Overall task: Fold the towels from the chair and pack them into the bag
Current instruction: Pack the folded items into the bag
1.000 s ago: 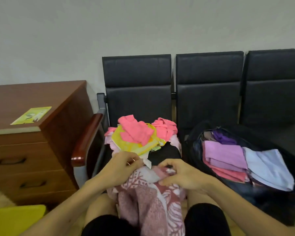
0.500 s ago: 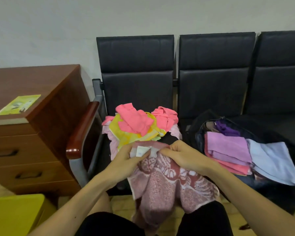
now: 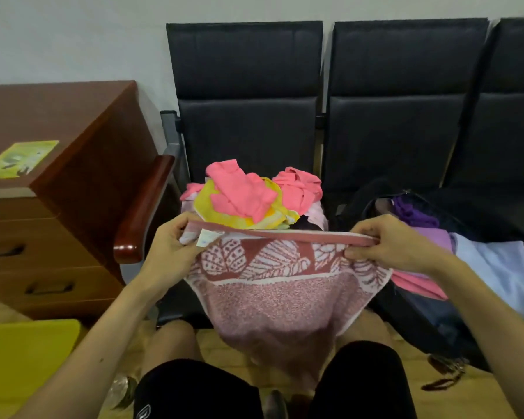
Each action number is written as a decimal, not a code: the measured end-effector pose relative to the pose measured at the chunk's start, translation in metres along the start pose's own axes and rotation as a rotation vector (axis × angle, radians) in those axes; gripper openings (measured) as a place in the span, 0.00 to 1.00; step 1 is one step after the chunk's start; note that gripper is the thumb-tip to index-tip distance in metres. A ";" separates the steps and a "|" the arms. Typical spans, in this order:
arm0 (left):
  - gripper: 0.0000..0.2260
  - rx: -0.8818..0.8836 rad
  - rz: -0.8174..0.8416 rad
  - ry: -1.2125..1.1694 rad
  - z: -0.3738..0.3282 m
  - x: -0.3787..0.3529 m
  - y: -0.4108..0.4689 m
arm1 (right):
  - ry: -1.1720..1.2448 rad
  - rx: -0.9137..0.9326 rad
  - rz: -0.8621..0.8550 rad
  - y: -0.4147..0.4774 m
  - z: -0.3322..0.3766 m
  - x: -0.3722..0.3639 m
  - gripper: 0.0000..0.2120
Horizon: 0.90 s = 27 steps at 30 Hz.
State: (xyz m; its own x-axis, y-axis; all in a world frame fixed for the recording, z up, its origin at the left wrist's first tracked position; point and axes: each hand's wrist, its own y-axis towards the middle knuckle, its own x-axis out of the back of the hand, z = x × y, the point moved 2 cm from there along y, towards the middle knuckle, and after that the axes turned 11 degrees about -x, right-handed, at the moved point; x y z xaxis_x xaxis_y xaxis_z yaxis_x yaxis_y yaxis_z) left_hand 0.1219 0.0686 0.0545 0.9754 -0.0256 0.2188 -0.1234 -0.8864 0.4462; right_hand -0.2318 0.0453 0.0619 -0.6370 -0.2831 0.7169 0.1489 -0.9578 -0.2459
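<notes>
Towel: pink w/ a white leaf-pattern band (image 3: 279, 297). Held up by its top hem, pulled taut betw. both hands, the rest hanging down betw. the knees. Not in the bag.
Left hand: (image 3: 170, 252) clenched round towel's top corner, thumb on the near face.
Right hand: (image 3: 397, 243) pinching the hem at the other end, fingers curled over the edge.
Tag: small white sewn label (image 3: 207, 237) right by left thumb; print too blurred to read.
Top hem: plain pink strip, runs nearly level hand to hand; side edges curve in below the hands.
Pile: unfolded towels (image 3: 248, 201), coral pink, yellow and pale pink, just beyond the hem, betw. the hands, on the seat of the black chair (image 3: 245, 86).
Armrest: red-brown wood (image 3: 146, 207), just outside left hand, near but apart.
Bag: dark, open (image 3: 436, 313), on the next seat, beyond and below right hand. Folded towels inside: lilac (image 3: 433, 237), light blue (image 3: 496, 267), pink (image 3: 418, 284); the lilac sits right behind right hand's knuckles.
Drawer unit: brown wood (image 3: 73, 176), well out past left hand. Yellow-green leaflet (image 3: 18, 160) on top, writing not legible.
Open room: bare chair back above the pile; wood floor (image 3: 212, 346) under the hanging towel.
</notes>
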 end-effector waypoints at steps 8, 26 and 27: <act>0.12 0.278 0.214 -0.132 0.035 0.015 -0.011 | 0.636 -0.193 0.039 0.004 -0.006 -0.011 0.06; 0.06 0.268 -0.353 0.126 0.070 0.020 -0.043 | 0.655 -0.222 -0.112 -0.003 -0.022 -0.067 0.16; 0.06 0.283 -0.366 0.109 0.073 0.018 -0.048 | 0.702 -0.226 -0.122 -0.006 -0.024 -0.074 0.17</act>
State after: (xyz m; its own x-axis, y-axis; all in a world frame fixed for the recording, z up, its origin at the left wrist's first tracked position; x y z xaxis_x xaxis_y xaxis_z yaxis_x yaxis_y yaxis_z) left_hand 0.1584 0.0770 -0.0265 0.9188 0.3472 0.1880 0.2942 -0.9195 0.2606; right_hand -0.2039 0.0733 -0.0049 -0.9834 -0.0045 0.1812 -0.0646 -0.9252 -0.3738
